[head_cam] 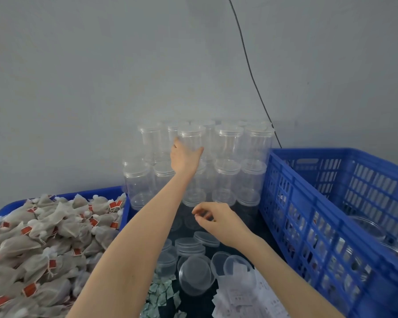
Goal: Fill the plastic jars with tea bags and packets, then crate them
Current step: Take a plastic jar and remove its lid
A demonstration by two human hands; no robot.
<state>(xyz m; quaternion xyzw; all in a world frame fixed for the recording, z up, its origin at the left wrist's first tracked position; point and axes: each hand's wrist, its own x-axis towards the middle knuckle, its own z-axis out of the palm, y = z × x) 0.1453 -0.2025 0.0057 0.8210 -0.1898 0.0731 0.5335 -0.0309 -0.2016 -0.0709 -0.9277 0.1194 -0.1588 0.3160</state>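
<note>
Left hand [186, 157] grips a lidded clear jar [191, 140] in the top row of the jar stack against the wall. Right hand [218, 218] hovers lower, fingers loosely curled, holding nothing. Tea bags [44, 237] heaped in left bin; blue crate [308, 203] right.

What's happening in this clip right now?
A person is reaching with the left hand to a clear lidded jar in the top row of a stack against the wall, fingers wrapped around it. The right hand hovers lower, fingers loosely curled, holding nothing visible. A blue tray of tea bags sits at left, loose lids lie in the middle, and a blue crate stands at right.
</note>
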